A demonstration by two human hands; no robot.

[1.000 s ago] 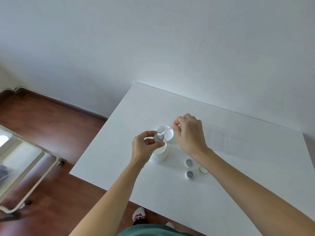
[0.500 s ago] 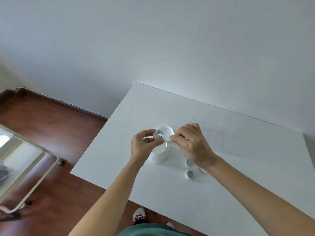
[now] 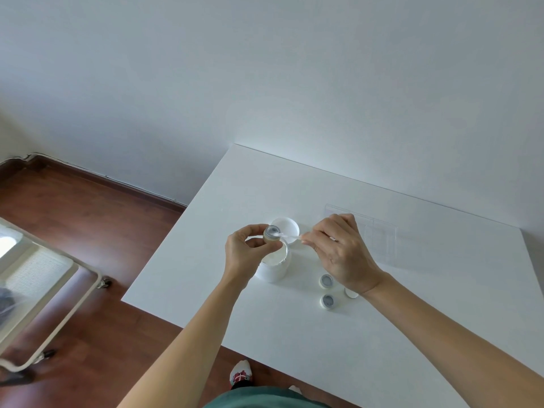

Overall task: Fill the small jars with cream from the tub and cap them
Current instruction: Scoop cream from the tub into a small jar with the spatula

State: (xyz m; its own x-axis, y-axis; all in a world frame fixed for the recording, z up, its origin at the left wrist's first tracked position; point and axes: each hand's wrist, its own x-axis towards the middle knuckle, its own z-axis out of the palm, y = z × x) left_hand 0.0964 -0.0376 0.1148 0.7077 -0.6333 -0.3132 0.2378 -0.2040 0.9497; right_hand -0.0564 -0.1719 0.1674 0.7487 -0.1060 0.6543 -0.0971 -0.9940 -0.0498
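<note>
My left hand [image 3: 245, 254] holds a small open jar [image 3: 271, 234] just above the white cream tub [image 3: 273, 264], which stands open with cream inside. A thin white spatula [image 3: 290, 237] is pinched in my right hand [image 3: 341, 254], and its tip rests at the jar's mouth. The tub's white lid [image 3: 286, 228] lies flat behind the tub. Two more small open jars [image 3: 326, 281] [image 3: 328, 301] stand on the white table [image 3: 382, 334] below my right wrist, with a small white cap [image 3: 351, 293] beside them.
A clear plastic tray [image 3: 379, 240] lies behind my right hand near the wall. The table's left and front edges drop to a wooden floor. A metal-framed cart [image 3: 44, 295] stands on the floor at the far left.
My right hand dipped toward the tub and has come back up, so the spatula tip is at the jar's mouth again. My left hand raised the jar slightly.
</note>
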